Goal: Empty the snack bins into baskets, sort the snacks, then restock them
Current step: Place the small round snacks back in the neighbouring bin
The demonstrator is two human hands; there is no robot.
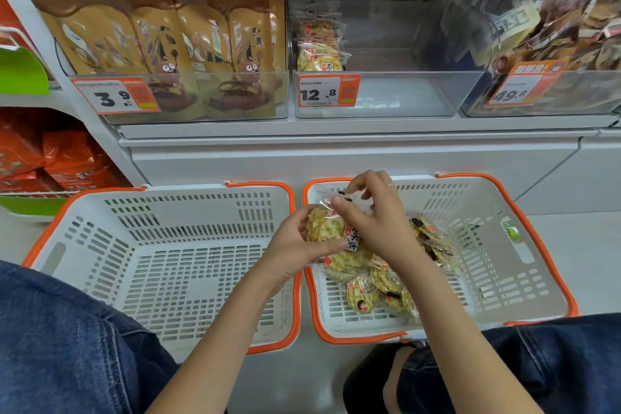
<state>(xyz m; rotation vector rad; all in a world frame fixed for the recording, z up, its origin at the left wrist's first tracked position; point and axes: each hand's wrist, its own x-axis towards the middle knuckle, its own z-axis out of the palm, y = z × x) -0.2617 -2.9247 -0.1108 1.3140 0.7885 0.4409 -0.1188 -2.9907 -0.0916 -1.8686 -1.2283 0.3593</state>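
Baskets sat side by side on the pale floor in front of the shelf, both white with orange rims and touching along their inner edges. The left basket (161, 255) held nothing that I could see, while the right basket (504, 279) carried a loose heap of cracker packets (379, 286) piled toward its near left corner, with a small green item (512, 232) lying alone by its far right wall. Over the left edge of that right basket the person held one clear packet of yellow crackers (327, 228) between both hands. The left hand (295, 245) was closed around the packet from below and the side, thumb pressed across its front. The right hand (376, 222) pinched the crinkled top of the same wrapper between thumb and fingertips, the other fingers curled above it. Denim-clad knees framed the two baskets at the bottom of the scene. Up on the shelf, the middle clear bin (379, 91) was almost bare, with only a couple of the same cracker packets (319, 50) standing at its left side behind a 12.8 price tag (329, 91). The bin to its left (188, 107) was full of tan upright pouches (161, 30), and the bin to its right (554, 101) was heaped with brownish wrapped snacks (571, 17).
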